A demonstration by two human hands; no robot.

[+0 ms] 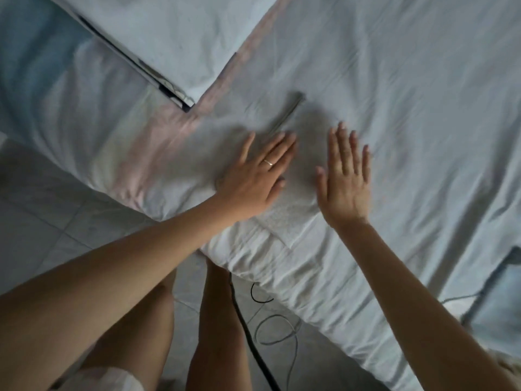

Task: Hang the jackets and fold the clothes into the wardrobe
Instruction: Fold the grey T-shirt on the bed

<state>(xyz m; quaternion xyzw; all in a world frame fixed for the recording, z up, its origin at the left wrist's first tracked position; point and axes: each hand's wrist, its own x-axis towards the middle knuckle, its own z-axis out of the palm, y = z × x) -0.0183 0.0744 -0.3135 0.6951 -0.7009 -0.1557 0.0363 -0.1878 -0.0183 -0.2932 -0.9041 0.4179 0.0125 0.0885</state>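
2 bare hands: left hand point(253, 179) and right hand point(345, 184). 1 ring point(268, 162), on the left hand. 2 bare legs: left leg point(135, 320) and right leg point(217, 320). 1 bed point(408, 108). 1 pillow point(174, 38). 1 folded white cloth point(284, 218). 1 thin grey stick point(287, 111). 2 floor cables show plainly: 1 black cable point(252, 345), 1 grey cable point(276, 316).

Dim, cool bluish light; soft shadows under both hands point(253, 176) on the sheet point(408, 94). Motion blur throughout, wide-angle bending at edges.
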